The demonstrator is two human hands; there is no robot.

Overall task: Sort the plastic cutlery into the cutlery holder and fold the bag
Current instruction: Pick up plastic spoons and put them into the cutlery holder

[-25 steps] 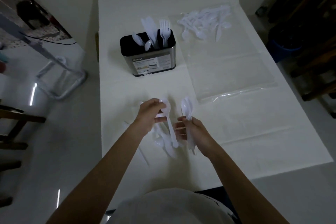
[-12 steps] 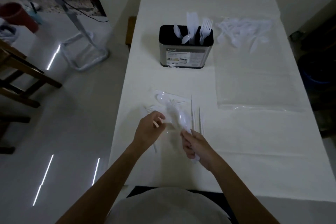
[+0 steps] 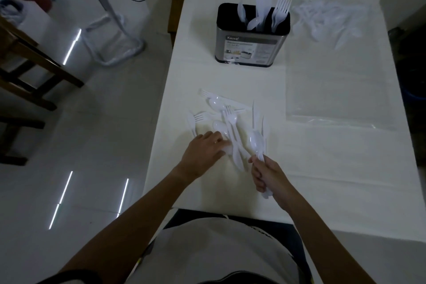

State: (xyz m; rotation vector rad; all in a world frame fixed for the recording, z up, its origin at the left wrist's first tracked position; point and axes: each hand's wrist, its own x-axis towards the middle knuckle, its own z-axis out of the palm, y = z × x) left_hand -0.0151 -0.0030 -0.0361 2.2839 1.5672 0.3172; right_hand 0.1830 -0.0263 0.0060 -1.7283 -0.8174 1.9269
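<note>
Cutlery of white plastic lay scattered on the near part of the white desk, forks, spoons and knives crossing one another. The person's left hand rested on the edge of that pile, its fingers pressed flat together over a spoon's handle. The right hand was curled in a fist around a small bunch of spoons, bowls pointing away from the body. Farther back stood the metal cutlery holder, upright, with forks, knives and spoons already poking out of its black top. To its right the clear plastic bag lay flat and unfolded, more cutlery heaped at its far end.
</note>
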